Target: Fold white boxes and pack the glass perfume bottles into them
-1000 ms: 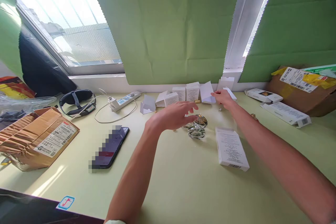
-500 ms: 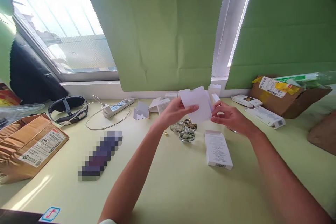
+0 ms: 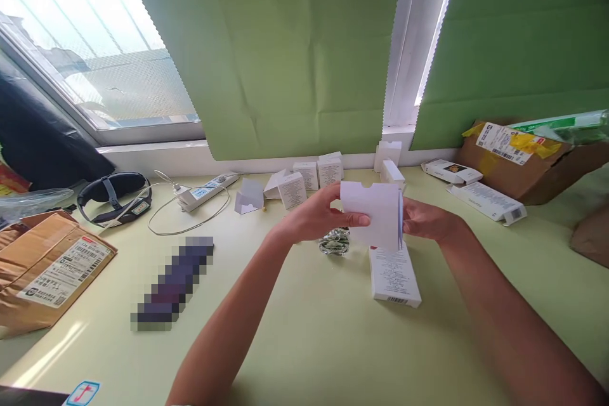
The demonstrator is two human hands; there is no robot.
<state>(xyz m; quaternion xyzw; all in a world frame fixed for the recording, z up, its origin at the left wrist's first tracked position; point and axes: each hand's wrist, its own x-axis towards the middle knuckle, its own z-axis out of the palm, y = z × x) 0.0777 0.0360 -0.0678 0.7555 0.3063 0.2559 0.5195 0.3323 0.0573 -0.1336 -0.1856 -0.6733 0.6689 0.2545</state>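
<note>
Both hands hold a flat white cardboard box blank (image 3: 375,214) up above the pale green table (image 3: 304,342). My left hand (image 3: 316,216) pinches its left edge with thumb and fingers. My right hand (image 3: 428,221) grips its right edge from behind. Beneath it a glass perfume bottle (image 3: 334,242) lies on the table, partly hidden by the blank. A long white box with a barcode (image 3: 394,275) lies flat just below my right hand.
Several small white boxes (image 3: 309,179) stand along the window sill. A power strip with cable (image 3: 204,190), a black headset (image 3: 114,196) and a brown parcel (image 3: 45,266) are at the left. A dark phone (image 3: 174,282) lies left of centre. More cardboard boxes (image 3: 523,158) sit at the right.
My right hand picked the white blank up from the back of the table; both hands brought it nearer and turned it upright. The view shifted slightly.
</note>
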